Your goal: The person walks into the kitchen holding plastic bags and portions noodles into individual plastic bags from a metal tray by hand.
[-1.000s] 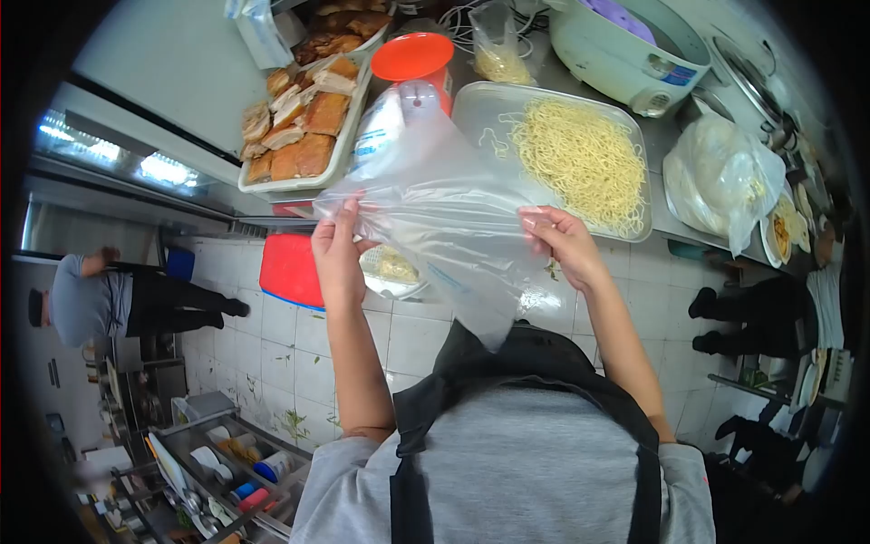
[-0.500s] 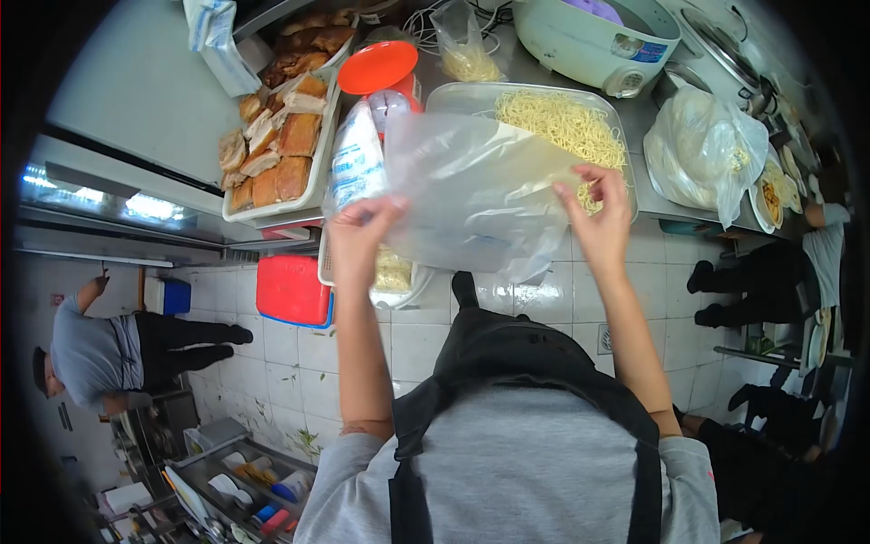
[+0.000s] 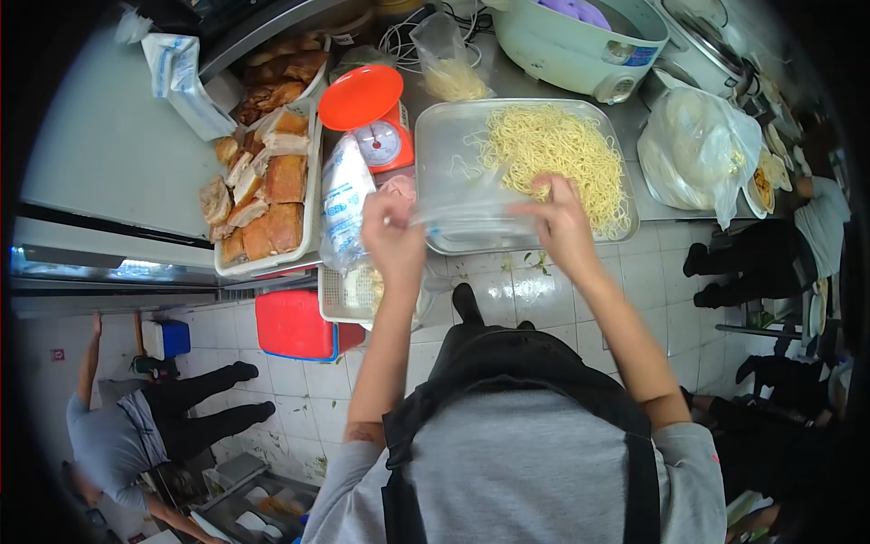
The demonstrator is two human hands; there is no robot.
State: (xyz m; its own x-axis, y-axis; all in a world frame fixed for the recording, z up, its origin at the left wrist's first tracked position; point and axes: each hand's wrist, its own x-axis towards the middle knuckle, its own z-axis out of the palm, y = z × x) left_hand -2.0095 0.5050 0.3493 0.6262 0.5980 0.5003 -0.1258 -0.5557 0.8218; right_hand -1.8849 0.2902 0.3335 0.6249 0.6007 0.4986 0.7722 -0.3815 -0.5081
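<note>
A clear plastic bag (image 3: 473, 216), blurred by motion, stretches between my two hands above the metal tray (image 3: 444, 145). My left hand (image 3: 391, 238) pinches its left end, beside a white bag with blue print (image 3: 346, 204). At the other end, my right hand (image 3: 560, 222) has its fingers closed on the plastic, over the near side of the yellow noodles (image 3: 557, 150). Those noodles lie loose in the right part of the tray. An orange kitchen scale (image 3: 385, 145) with a round dial stands left of the tray.
Left of the scale is a white tray (image 3: 311, 218) of roasted meat pieces. A bag of noodles (image 3: 453, 77), a pale green cooker (image 3: 544, 54) and a full plastic bag (image 3: 693, 145) stand around. A red cooler (image 3: 294, 319) sits on the floor; other people stand on both sides.
The plastic bag, spread wide before, is now a narrow band between my hands, which are closer together and a little lower. The person on the left has shifted, with arms stretched out.
</note>
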